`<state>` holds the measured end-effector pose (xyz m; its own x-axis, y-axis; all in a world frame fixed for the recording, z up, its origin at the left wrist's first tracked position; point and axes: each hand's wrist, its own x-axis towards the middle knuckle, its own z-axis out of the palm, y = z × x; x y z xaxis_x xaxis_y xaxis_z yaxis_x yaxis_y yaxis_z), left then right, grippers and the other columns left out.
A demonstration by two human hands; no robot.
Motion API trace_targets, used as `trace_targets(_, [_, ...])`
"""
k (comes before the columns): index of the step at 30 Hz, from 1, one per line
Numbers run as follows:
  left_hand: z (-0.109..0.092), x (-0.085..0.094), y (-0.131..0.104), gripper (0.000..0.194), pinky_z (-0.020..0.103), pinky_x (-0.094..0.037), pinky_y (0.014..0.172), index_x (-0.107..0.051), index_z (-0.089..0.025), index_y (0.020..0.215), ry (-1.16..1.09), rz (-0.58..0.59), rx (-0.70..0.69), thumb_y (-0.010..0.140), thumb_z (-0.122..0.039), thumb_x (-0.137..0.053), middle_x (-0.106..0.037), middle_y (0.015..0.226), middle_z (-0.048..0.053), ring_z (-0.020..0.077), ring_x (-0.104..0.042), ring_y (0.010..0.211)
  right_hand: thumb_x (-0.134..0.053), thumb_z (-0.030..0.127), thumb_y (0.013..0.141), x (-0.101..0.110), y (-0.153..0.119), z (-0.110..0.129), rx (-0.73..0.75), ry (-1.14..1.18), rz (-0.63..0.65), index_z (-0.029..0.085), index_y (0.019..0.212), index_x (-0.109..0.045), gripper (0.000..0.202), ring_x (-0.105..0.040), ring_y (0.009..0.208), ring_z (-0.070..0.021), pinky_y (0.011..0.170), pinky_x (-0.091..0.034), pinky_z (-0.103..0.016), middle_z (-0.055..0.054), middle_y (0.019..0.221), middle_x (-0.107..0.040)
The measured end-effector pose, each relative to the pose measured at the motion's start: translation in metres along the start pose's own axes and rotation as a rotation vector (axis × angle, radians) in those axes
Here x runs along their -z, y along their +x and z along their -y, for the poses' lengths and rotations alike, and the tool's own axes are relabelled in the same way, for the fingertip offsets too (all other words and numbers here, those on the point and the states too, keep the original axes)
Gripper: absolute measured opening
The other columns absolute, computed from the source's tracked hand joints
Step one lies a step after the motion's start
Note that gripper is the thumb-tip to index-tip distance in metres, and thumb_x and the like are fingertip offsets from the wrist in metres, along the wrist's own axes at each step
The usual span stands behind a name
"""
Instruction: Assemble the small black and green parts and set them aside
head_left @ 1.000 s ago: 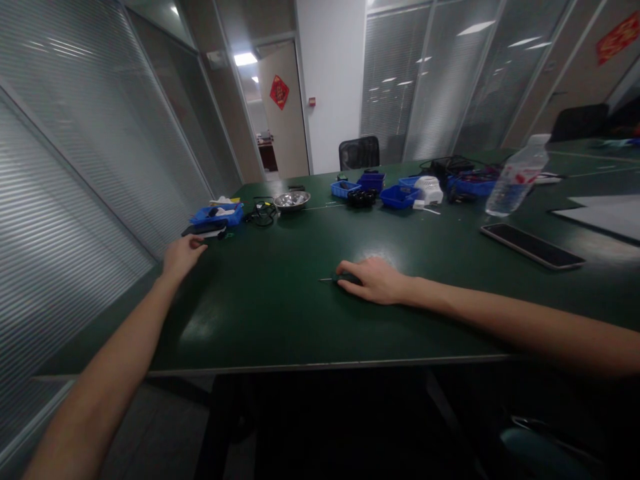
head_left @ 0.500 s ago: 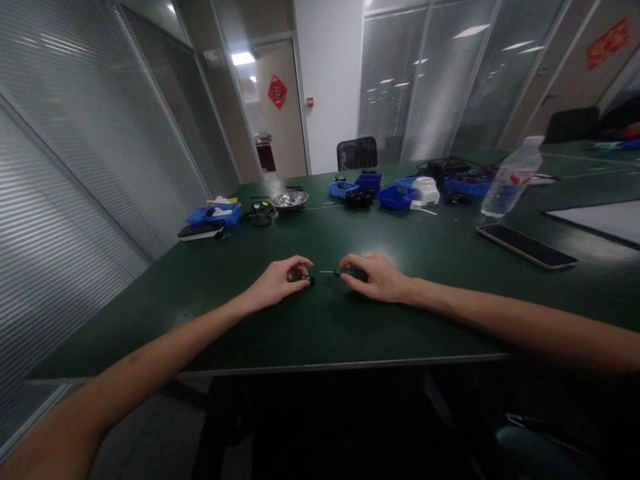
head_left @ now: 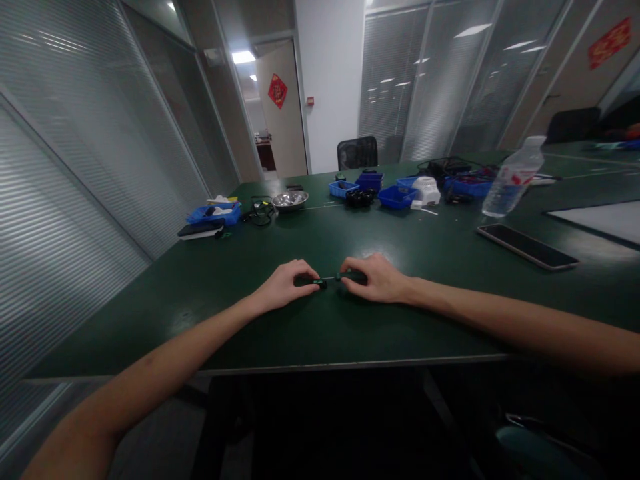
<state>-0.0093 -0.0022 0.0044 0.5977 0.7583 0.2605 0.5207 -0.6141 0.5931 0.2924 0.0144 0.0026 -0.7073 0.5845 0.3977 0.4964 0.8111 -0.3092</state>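
Near the middle of the green table [head_left: 280, 333], my left hand [head_left: 284, 285] pinches a small dark part [head_left: 321, 284] with some green on it. Facing it from the right, my right hand [head_left: 377, 279] is closed round the dark handle of a screwdriver [head_left: 345, 276]. Its thin metal shaft points left and its tip lies at or just above the small part; whether they touch is too small to tell.
At the back stand a steel bowl [head_left: 290, 200], blue trays [head_left: 397, 197] and black cables [head_left: 259, 212]. Another blue tray [head_left: 215, 213] is at the left edge. On the right are a phone [head_left: 527, 246], a water bottle [head_left: 513, 179] and a white sheet [head_left: 605, 220].
My left hand has moved right with the small part, closing the gap to the screwdriver tip. The screwdriver shaft has tilted slightly, while my right hand has hardly moved.
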Motion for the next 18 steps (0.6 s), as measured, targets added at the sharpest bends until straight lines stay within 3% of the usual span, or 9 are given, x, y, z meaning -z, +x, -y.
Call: trace_targets(18, [0.0008,0.0061,-0.0011,0.020,0.035,-0.053,0.088,-0.077,-0.018,0.110,0.004,0.019,0.000,0.098,-0.034,-0.074,-0.072,0.107,0.008,0.0219,-0.067,0.097,-0.058,0.042,0.104,0.0014,0.0018,0.0022,0.012,-0.023,0.061,0.017,0.111,-0.073,0.030,-0.051,0.055,-0.0127,0.061,-0.031,-0.027,0.002,0.066,-0.062])
